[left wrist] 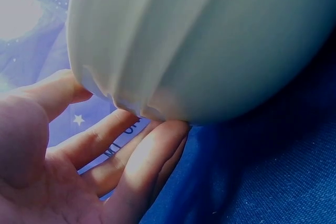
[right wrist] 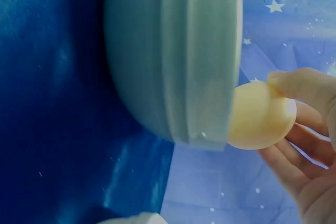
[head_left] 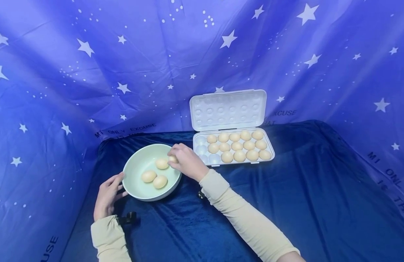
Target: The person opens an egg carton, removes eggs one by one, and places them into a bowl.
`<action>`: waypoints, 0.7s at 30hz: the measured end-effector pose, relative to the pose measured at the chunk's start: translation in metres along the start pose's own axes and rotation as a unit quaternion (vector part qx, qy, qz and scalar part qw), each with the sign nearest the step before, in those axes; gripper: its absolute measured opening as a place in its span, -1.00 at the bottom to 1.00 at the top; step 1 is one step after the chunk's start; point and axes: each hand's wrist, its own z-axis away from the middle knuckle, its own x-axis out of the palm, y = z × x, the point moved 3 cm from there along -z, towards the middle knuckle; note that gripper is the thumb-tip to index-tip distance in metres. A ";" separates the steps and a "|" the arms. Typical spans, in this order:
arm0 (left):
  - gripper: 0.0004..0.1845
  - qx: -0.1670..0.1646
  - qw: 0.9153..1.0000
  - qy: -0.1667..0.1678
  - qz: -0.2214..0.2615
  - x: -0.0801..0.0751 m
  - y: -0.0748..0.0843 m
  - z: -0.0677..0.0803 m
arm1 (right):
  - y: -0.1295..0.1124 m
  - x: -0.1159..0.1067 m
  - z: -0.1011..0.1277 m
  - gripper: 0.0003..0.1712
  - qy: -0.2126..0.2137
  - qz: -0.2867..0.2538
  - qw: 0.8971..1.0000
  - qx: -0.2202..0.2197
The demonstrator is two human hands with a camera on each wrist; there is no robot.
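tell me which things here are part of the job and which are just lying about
In use: right hand holding an egg at the bowl rim; left hand steadying the bowl; egg tray.
Lying about: starry backdrop; blue cloth.

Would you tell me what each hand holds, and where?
Right hand pinches an egg by one end at the bowl's rim; left hand touches its outer wall.

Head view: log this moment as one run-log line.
right hand: holds tan egg at rim of pale green bowl | left hand: steadies bowl | bowl: three eggs | clear plastic egg tray: lid open
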 end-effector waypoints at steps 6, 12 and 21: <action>-0.23 -0.003 1.000 -0.004 -0.011 0.000 -0.001 -0.001 | -0.001 0.018 0.000 -0.78 -0.035 0.030 0.999 -0.005; -0.23 -0.005 1.000 -0.007 -0.022 0.000 -0.001 -0.001 | 0.001 0.032 -0.004 -0.90 -0.063 0.111 0.992 -0.014; -0.23 -0.005 1.000 -0.007 -0.018 0.000 0.000 0.000 | -0.009 0.040 -0.012 -0.99 -0.114 0.189 0.975 -0.015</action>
